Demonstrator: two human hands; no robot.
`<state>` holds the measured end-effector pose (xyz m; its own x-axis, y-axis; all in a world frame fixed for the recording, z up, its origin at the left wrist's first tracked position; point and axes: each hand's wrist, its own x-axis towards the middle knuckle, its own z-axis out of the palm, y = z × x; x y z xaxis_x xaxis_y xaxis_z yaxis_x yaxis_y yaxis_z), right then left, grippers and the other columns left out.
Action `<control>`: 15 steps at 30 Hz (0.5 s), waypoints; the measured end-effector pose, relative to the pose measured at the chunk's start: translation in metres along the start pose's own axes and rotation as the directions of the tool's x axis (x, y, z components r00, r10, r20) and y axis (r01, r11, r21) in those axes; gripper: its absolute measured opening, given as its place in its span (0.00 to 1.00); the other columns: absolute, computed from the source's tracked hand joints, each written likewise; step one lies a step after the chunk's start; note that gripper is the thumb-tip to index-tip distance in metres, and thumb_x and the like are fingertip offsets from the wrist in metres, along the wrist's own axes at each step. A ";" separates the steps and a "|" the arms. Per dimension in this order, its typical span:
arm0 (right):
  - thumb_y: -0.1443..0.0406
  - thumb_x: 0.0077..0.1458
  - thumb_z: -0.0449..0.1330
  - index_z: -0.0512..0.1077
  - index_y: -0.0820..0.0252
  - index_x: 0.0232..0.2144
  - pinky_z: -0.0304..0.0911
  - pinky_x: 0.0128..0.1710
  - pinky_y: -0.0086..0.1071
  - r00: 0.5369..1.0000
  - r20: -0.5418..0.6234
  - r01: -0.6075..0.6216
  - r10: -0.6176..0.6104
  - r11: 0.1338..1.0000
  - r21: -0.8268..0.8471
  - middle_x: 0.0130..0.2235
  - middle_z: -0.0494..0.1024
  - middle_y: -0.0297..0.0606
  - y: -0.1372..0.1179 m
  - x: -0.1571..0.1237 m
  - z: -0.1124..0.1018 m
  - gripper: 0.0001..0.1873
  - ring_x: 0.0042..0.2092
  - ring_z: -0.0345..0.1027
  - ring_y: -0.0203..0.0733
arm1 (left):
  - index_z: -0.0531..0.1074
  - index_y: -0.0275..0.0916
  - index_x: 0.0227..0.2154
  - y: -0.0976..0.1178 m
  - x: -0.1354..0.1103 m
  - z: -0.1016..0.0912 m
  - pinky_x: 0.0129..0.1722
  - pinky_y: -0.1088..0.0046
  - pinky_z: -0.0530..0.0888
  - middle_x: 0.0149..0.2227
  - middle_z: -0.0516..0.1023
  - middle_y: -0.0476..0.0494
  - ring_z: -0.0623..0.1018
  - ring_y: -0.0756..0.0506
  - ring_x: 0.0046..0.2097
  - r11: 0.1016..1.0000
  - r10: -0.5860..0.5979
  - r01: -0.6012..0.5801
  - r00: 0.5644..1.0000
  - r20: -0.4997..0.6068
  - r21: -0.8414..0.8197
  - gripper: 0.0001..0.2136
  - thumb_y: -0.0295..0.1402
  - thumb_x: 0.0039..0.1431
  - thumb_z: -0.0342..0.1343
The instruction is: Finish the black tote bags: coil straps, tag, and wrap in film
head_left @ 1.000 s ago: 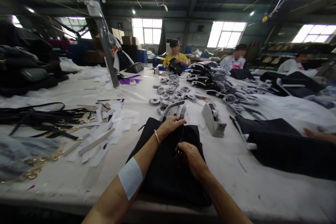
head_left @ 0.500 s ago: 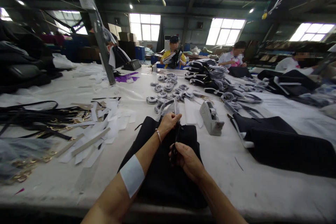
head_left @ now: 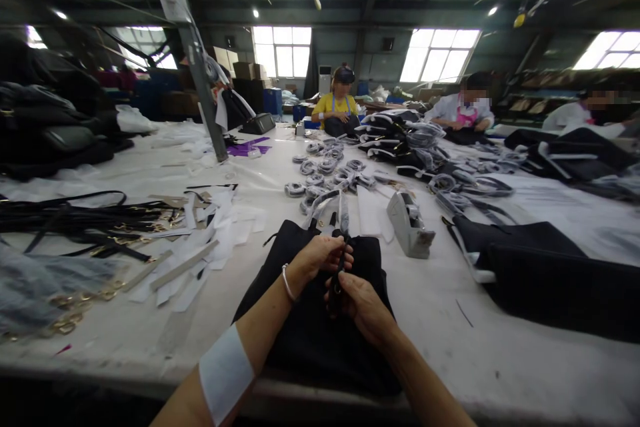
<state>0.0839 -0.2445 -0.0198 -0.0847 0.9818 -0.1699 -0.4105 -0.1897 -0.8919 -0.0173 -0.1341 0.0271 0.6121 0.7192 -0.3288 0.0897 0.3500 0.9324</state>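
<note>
A black bag lies flat on the white table in front of me. My left hand is closed on a narrow black strap that rises from the bag. My right hand grips the same strap lower down, at a small metal fitting. The two hands nearly touch. The strap's far end, wrapped in clear plastic, points away from me over the bag's top edge. A bracelet sits on my left wrist and a white patch on my left forearm.
A grey tape dispenser stands right of the bag. Another black bag lies at the right. White paper strips and black straps with gold buckles lie at the left. Several wrapped coiled straps lie beyond. Other people work at the far side.
My left hand has slid down the strap toward me and now sits close to my right hand. The strap stands steeper over the bag.
</note>
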 end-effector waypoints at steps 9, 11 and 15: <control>0.45 0.49 0.60 0.70 0.61 0.25 0.63 0.15 0.27 0.952 -0.221 0.047 -0.213 0.812 -0.581 0.21 0.73 0.33 -0.051 0.014 -0.009 0.24 0.20 0.68 0.36 | 0.71 0.33 0.29 -0.015 0.016 0.003 0.26 0.79 0.69 0.26 0.76 0.47 0.73 0.53 0.24 0.984 0.075 -0.076 0.997 -0.009 -0.163 0.15 0.40 0.49 0.65; 0.50 0.52 0.60 0.70 0.60 0.29 0.63 0.15 0.26 0.886 -0.299 0.050 -0.354 0.715 -0.697 0.22 0.74 0.32 -0.069 0.024 -0.015 0.18 0.20 0.68 0.36 | 0.71 0.34 0.31 -0.017 0.017 0.003 0.27 0.79 0.69 0.28 0.78 0.46 0.75 0.52 0.26 0.986 0.094 -0.094 0.996 -0.008 -0.141 0.16 0.41 0.46 0.65; 0.56 0.51 0.62 0.73 0.59 0.36 0.59 0.14 0.25 0.873 -0.307 -0.060 -0.379 0.541 -0.839 0.23 0.75 0.33 -0.089 0.052 -0.024 0.13 0.19 0.67 0.35 | 0.71 0.34 0.30 -0.018 0.017 0.005 0.24 0.81 0.65 0.29 0.80 0.43 0.76 0.52 0.26 0.990 0.135 -0.135 0.991 -0.002 -0.041 0.14 0.41 0.48 0.63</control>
<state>0.1376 -0.1768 0.0406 0.3609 0.9306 0.0612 0.5444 -0.1569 -0.8240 -0.0046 -0.1308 0.0055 0.6167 0.7613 -0.2002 -0.0265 0.2743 0.9613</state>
